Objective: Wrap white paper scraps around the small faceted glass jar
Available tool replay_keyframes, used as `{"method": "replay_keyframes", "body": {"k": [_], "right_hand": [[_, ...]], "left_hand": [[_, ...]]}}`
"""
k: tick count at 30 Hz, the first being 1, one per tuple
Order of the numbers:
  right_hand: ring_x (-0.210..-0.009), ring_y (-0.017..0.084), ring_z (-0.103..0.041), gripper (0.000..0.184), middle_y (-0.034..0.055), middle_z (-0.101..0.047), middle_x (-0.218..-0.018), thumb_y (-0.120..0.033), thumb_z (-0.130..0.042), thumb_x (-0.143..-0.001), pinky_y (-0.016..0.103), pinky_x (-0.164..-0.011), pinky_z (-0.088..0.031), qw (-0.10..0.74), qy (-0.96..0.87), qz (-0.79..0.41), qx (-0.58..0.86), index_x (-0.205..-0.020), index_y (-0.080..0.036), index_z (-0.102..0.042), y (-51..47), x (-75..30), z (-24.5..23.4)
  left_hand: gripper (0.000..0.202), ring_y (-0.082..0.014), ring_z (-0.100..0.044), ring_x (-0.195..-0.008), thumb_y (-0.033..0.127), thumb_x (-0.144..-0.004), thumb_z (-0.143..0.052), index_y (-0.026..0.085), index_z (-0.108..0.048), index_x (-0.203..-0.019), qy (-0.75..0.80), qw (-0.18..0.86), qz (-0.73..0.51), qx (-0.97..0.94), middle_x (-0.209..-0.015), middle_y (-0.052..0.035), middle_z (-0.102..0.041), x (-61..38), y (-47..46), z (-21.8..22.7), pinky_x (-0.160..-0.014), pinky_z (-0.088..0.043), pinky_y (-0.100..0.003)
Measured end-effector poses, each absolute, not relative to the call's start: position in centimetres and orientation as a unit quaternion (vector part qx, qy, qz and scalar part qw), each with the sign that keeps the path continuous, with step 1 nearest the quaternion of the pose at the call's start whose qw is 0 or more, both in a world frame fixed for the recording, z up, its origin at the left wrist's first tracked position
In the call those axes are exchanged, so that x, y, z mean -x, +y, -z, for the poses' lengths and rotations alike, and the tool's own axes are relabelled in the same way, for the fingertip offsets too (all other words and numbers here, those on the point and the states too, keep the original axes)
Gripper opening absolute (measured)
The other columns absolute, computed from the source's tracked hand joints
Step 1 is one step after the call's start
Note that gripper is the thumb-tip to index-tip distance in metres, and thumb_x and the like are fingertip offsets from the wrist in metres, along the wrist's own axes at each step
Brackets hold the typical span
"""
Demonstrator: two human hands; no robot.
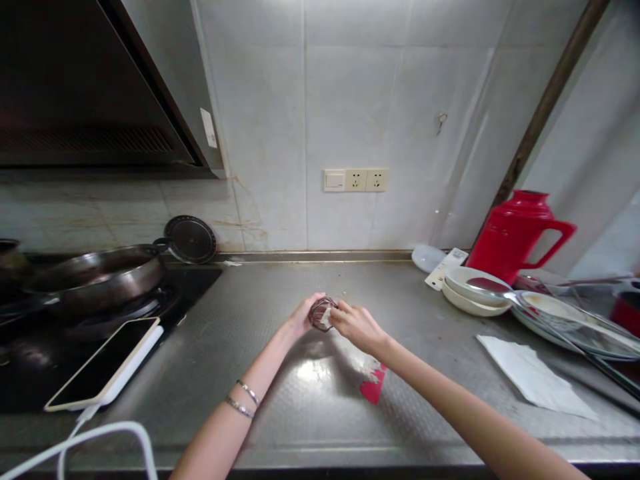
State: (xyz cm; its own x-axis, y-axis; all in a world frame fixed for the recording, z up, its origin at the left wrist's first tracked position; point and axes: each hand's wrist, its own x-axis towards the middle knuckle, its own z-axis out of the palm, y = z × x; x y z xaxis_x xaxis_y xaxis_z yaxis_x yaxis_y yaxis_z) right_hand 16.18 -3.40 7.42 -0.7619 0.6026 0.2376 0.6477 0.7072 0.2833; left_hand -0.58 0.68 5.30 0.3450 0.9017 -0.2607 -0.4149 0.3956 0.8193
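Above the middle of the steel counter (pixel 240 373), my left hand (pixel 301 318) is closed round a small, round, brownish thing (pixel 318 312) with a dark rim. It looks clear or wire-like, but I cannot make out its kind. Reaching in from the right, my right hand (pixel 357 327) pinches a small crumpled white piece (pixel 326 319), like tissue, against the round thing's opening. Part of the round thing is hidden by my fingers. On the counter below my right wrist lies a torn red and white scrap (pixel 373 387).
Left, a phone on a white block (pixel 107 363) with a cable lies by the stove, near a steel pan (pixel 105 280). Right, a red thermos jug (pixel 523 237) stands behind stacked bowls (pixel 473 303) and utensils. A white paper sheet (pixel 537 377) lies in front.
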Motion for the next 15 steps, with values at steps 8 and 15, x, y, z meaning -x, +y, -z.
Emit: {"method": "replay_keyframes", "body": {"k": [8, 15], "right_hand": [[-0.100, 0.018, -0.057, 0.031, 0.0047, -0.061, -0.115, -0.012, -0.044, -0.089, 0.024, -0.067, -0.049, 0.187, -0.846, 0.036, 0.498, -0.110, -0.027, -0.062, -4.6, -13.5, -5.7], [-0.075, 0.012, -0.062, 0.019, 0.0026, -0.065, -0.091, -0.020, -0.056, -0.085, 0.021, -0.068, -0.047, 0.414, -0.768, -0.125, 0.472, -0.099, -0.021, -0.068, -4.1, -11.2, -2.7]], "left_hand": [[0.029, -0.0150, -0.062, -0.057, 0.036, -0.079, -0.055, 0.011, -0.068, -0.082, 0.313, 0.715, -0.565, -0.268, -0.070, -0.0067, -0.070, -0.5, 0.6, -4.9, -0.054, -0.045, -0.024], [0.034, -0.0168, -0.062, -0.058, 0.044, -0.077, -0.055, 0.012, -0.067, -0.080, 0.283, 0.719, -0.585, -0.246, -0.066, -0.0066, -0.068, -1.2, 0.1, -4.1, -0.057, -0.047, -0.026]]}}
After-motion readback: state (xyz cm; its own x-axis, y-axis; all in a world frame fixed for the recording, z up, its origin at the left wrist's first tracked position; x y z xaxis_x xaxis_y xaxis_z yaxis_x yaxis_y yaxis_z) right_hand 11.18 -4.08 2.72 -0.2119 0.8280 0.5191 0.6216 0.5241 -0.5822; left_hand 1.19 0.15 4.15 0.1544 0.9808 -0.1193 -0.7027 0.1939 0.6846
